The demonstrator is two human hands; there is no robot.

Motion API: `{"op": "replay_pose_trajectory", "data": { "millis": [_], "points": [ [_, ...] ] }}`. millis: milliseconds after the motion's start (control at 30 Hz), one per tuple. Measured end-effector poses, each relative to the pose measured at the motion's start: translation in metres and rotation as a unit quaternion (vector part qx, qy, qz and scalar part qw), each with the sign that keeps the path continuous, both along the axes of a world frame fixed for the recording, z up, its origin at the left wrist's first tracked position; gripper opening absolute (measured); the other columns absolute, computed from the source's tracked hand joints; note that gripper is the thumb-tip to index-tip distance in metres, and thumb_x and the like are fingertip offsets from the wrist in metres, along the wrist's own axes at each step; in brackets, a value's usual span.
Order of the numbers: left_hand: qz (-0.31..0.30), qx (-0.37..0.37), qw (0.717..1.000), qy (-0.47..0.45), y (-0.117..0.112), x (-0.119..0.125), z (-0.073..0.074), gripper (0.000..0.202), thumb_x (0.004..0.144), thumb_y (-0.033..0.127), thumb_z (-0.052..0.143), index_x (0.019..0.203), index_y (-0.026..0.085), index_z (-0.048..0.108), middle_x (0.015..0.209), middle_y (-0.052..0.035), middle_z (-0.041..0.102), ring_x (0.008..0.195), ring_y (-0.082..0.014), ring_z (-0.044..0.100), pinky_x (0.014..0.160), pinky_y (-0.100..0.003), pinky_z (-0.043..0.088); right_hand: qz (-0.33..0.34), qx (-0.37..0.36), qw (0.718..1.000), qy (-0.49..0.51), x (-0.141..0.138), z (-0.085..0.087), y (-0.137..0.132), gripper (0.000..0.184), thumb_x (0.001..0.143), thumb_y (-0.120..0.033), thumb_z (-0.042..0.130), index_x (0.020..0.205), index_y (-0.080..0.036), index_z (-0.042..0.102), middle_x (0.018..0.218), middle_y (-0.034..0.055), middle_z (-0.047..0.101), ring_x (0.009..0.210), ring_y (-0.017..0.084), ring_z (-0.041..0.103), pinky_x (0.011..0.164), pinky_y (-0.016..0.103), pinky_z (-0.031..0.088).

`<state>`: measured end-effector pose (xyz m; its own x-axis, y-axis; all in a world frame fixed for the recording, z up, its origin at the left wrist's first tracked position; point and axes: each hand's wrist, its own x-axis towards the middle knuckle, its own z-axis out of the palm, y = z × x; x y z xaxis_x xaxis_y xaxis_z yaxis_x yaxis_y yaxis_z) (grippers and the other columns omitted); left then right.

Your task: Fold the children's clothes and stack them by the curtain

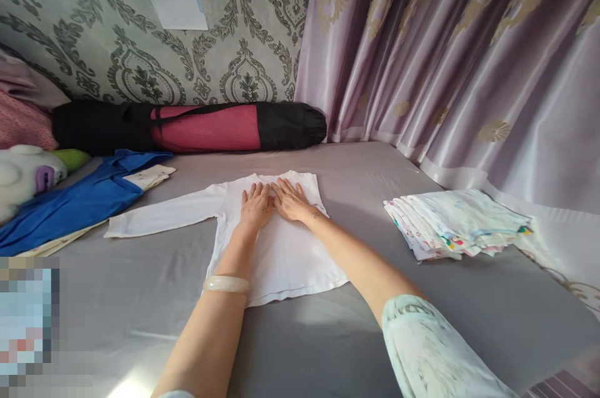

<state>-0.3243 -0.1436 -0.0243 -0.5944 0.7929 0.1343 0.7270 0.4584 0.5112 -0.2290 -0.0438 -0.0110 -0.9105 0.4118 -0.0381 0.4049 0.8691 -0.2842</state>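
Note:
A white long-sleeved shirt (281, 260) lies spread on the grey bed sheet (304, 348), its left sleeve stretched out toward the blue garment. The other sleeve is not visible; it may be folded in or under. My left hand (257, 205) rests flat on the upper chest of the shirt, fingers extended. Close beside it, my right hand (290, 201) presses flat on the same area, fingers a little spread. Neither hand grips the cloth.
A stack of folded light-coloured clothes (459, 223) sits at the right. To the left are a blue garment (94, 189) and a white plush toy (23, 176). A black and pink rolled bag (206, 127) lies along the wall; a purple curtain (422, 42) hangs behind.

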Motion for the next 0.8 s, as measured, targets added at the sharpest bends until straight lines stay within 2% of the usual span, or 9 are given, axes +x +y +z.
{"op": "replay_pose_trajectory", "data": {
  "millis": [67,167,233,300,467,667,800],
  "points": [
    [-0.010,0.023,1.000,0.017,0.001,0.000,0.002,0.045,0.090,0.018,0.041,0.133,0.019,0.053,0.151,-0.0177,0.041,0.145,-0.0324,0.026,0.117,-0.055,0.007,-0.023,0.010,1.000,0.014,0.002,0.003,0.006,0.060,0.098,-0.031,0.025,0.155,-0.014,0.022,0.163,0.0098,0.014,0.149,0.023,0.009,0.119,0.046,0.007],
    [-0.023,0.037,0.999,0.031,0.002,0.001,0.002,0.041,0.093,0.023,0.040,0.130,0.020,0.056,0.149,-0.0164,0.043,0.145,-0.0320,0.027,0.118,-0.054,0.007,-0.114,0.046,0.992,0.029,0.005,0.004,0.017,0.061,0.098,-0.030,0.027,0.153,-0.005,0.022,0.162,0.0151,0.013,0.149,0.025,0.006,0.119,0.044,0.003],
    [-0.022,0.011,0.999,0.036,0.003,0.003,0.001,0.042,0.096,0.031,0.039,0.133,0.020,0.055,0.150,-0.0164,0.043,0.145,-0.0326,0.027,0.118,-0.054,0.009,-0.172,0.051,0.984,0.013,0.008,0.002,0.024,0.065,0.099,-0.036,0.027,0.152,0.000,0.021,0.161,0.0183,0.012,0.149,0.028,0.006,0.119,0.044,0.004],
    [-0.019,-0.038,0.998,0.049,0.003,0.005,-0.001,0.048,0.097,0.037,0.035,0.139,0.019,0.051,0.153,-0.0157,0.039,0.146,-0.0327,0.025,0.118,-0.055,0.011,-0.200,0.043,0.979,-0.009,0.011,-0.001,0.029,0.069,0.100,-0.042,0.025,0.152,0.002,0.021,0.161,0.0194,0.012,0.149,0.030,0.007,0.119,0.044,0.007],
    [-0.018,-0.127,0.987,0.093,0.002,0.010,0.001,0.056,0.099,0.041,0.025,0.149,0.018,0.038,0.158,-0.0126,0.030,0.147,-0.0312,0.021,0.118,-0.054,0.013,-0.200,0.038,0.979,-0.027,0.013,-0.006,0.031,0.071,0.100,-0.045,0.022,0.152,0.002,0.019,0.161,0.0182,0.011,0.149,0.030,0.007,0.118,0.044,0.010],
    [-0.015,-0.137,0.986,0.095,0.000,0.010,0.009,0.056,0.099,0.039,0.026,0.148,0.016,0.039,0.158,-0.0138,0.030,0.147,-0.0295,0.022,0.118,-0.052,0.016,-0.197,0.011,0.980,-0.038,0.012,-0.004,0.037,0.071,0.100,-0.047,0.020,0.153,0.000,0.018,0.162,0.0173,0.009,0.149,0.029,0.006,0.118,0.044,0.009],
    [0.023,-0.145,0.986,0.079,-0.003,0.004,0.012,0.057,0.099,0.038,0.023,0.148,0.011,0.037,0.158,-0.0155,0.028,0.148,-0.0295,0.019,0.118,-0.052,0.015,-0.199,0.022,0.980,-0.015,0.015,-0.003,0.048,0.068,0.100,-0.045,0.015,0.154,-0.003,0.018,0.162,0.0159,0.008,0.149,0.026,0.004,0.118,0.043,0.006]
  ]
}}
